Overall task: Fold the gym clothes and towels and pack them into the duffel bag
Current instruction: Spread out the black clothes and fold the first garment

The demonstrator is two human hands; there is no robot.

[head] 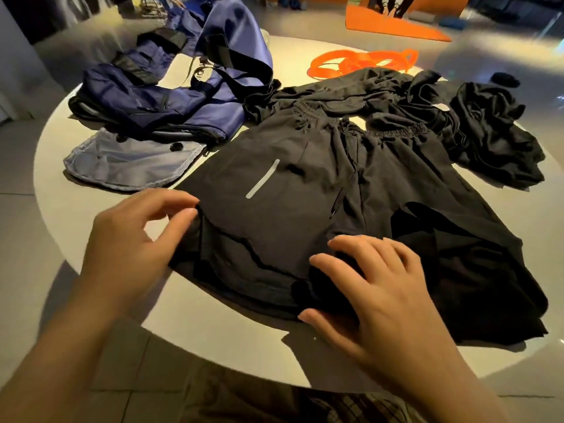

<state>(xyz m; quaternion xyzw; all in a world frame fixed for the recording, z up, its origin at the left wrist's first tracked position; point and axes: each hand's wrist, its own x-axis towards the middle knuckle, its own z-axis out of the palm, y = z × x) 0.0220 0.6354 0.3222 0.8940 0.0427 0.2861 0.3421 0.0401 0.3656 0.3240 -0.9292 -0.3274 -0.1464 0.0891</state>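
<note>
Black gym shorts (305, 190) with a silver stripe lie spread flat on the round white table (213, 328), waistband away from me. My left hand (134, 239) pinches the hem at the shorts' left leg corner between thumb and fingers. My right hand (378, 294) rests on the lower hem near the middle, its fingers straight and spread. A navy duffel bag (171, 96) lies collapsed and open at the back left. More black clothes (494, 132) sit crumpled at the back right.
A grey-blue fabric flap with a black snap (131, 166) lies in front of the bag. Orange resistance bands (363, 62) lie at the table's far side. An orange mat (393, 22) is on the floor beyond. The table's near edge curves just before my body.
</note>
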